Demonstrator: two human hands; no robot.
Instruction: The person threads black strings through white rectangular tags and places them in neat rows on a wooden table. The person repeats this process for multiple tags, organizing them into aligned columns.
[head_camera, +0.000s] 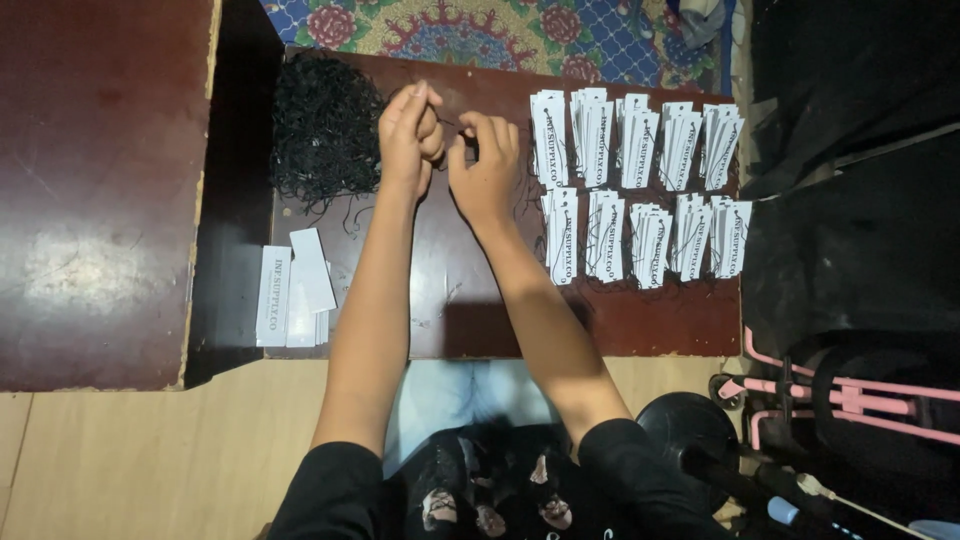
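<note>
Over the dark wooden table both hands meet near its far edge. The left hand is clenched, fingers pinched together on a thin black string that runs across to the right hand, whose fingers curl loosely beside it; whether they grip the string I cannot tell. Just left of the hands lies a tangled heap of black strings. To the right, white paper tags already strung are laid in two rows of small stacks (ten in all). A few unstrung tags sit at the table's near left corner.
</note>
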